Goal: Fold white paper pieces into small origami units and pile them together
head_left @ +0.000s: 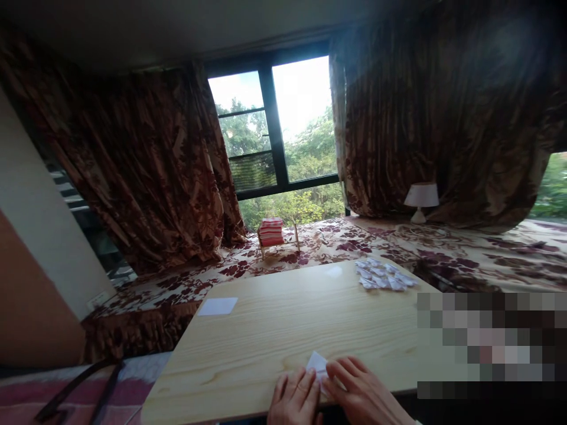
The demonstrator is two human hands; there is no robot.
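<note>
Work at a table before a window; clock positions are those of the view, twelve at the top. Floral curtains [177,165] hang at ten and two o'clock, flanking the dark-framed window [277,133] at twelve. A patterned cover [234,265] spreads below them across the middle. The pale wooden table [261,330] fills six o'clock. On the cover, the white-shaded lamp [422,196] stands at three, and a small rack [297,236] near the centre bears a pink, striped stack [271,231]. At the table's near edge, the left hand [295,396] lies at six, fingers extended side by side, one fingertip on the paper; the right hand [357,386] lies at five, fingers bent, thumb side against the paper. Whether either hand pinches it cannot be told. A pile [384,275] of folded white pieces lies at four, a flat sheet [218,306] between seven and eight. The partly covered white paper [316,361] lies near six, between the hands, its exposed corner pointing toward twelve.
</note>
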